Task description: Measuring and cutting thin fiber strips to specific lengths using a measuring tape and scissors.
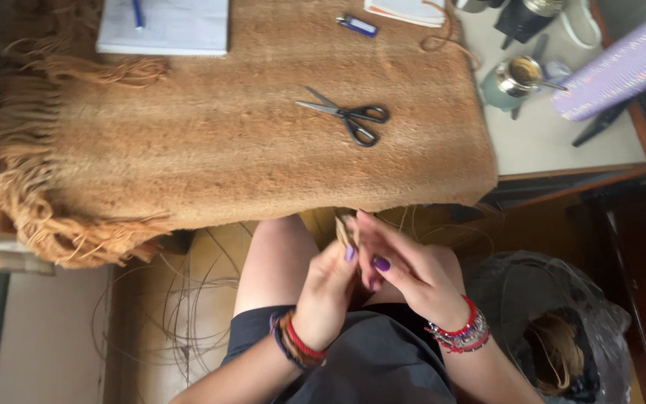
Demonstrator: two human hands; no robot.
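Note:
Both my hands meet over my lap, just below the table's front edge. My left hand [326, 293] pinches a small bundle of pale straw fibres [346, 229] that stands up between the fingers. My right hand [405, 269] closes around the same bundle from the right, its fingers wrapped over the strands. Both wrists carry red and beaded bracelets, and the nails are purple. Black-handled scissors [349, 116] lie shut on the brown woollen blanket [211, 142] that covers the table, well above my hands.
A white notebook [166, 28] with a blue pen lies at the blanket's far left. A blue lighter [357, 25] lies near the far edge. A metal cup [514, 78] stands on the bare table at right. A dark plastic bag with straw [555, 344] sits at my right. Loose fibres lie on the floor [181, 314].

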